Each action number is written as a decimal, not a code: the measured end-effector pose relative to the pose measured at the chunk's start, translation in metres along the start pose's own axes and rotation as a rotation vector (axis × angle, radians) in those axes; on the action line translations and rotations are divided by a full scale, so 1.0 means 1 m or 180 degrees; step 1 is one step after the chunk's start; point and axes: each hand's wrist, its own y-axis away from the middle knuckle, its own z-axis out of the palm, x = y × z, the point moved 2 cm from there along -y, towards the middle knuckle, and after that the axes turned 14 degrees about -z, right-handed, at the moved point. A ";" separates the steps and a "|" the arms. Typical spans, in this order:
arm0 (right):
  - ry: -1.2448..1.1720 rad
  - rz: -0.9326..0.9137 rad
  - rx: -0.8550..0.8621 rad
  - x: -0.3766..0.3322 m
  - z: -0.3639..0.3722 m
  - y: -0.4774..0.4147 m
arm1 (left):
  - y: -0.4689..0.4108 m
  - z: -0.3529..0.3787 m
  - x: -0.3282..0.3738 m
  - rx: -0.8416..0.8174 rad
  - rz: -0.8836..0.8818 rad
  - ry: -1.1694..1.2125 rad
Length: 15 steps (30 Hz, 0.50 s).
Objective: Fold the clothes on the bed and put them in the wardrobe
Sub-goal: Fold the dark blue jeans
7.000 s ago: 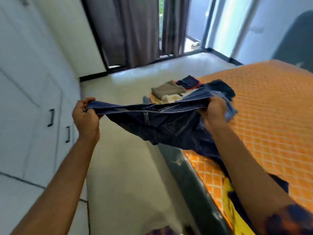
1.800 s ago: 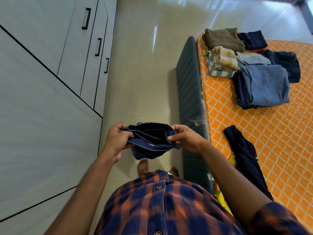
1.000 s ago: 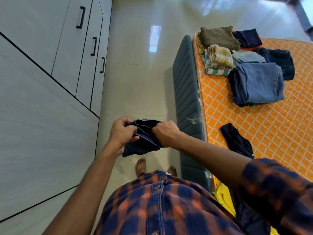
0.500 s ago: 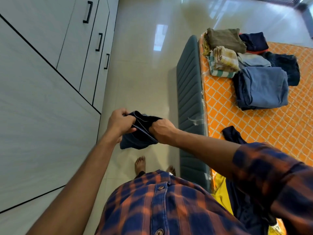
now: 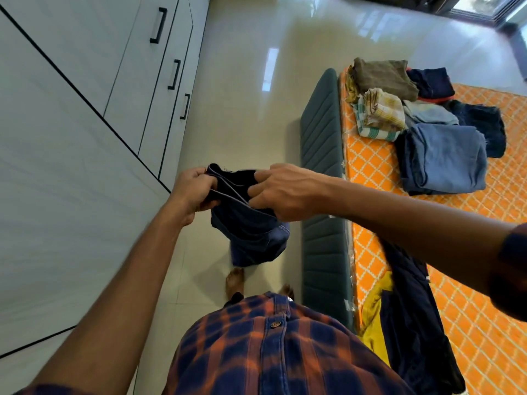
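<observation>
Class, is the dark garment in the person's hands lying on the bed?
No, the left hand and right hand hold the dark garment over the floor, beside the bed.

Orange-patterned bed point(image 5: 427, 238), with folded clothes point(image 5: 445, 158) stacked at far corner, dark garment point(image 5: 410, 309) and yellow cloth point(image 5: 373, 329) at near edge.

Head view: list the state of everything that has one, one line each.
Dark navy denim garment: partly folded, held above the floor.
Left hand: grips the garment's edge.
Right hand: grips its other edge.
White wardrobe doors: closed.
Light blue jeans: folded, on the orange bed.
Long navy garment: unfolded, on the bed.
</observation>
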 end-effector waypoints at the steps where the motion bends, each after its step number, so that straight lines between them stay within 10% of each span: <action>1: -0.0033 0.0064 0.0045 0.003 -0.004 0.004 | 0.001 -0.002 0.005 0.0014 0.0078 -0.0118; 7: -0.0145 0.0888 -0.0100 0.034 -0.019 0.035 | 0.005 -0.010 0.015 -0.0101 0.0196 -0.0440; 15: 0.0293 0.0351 0.0436 0.036 -0.073 0.052 | 0.023 -0.014 0.059 0.0308 0.1061 -0.0285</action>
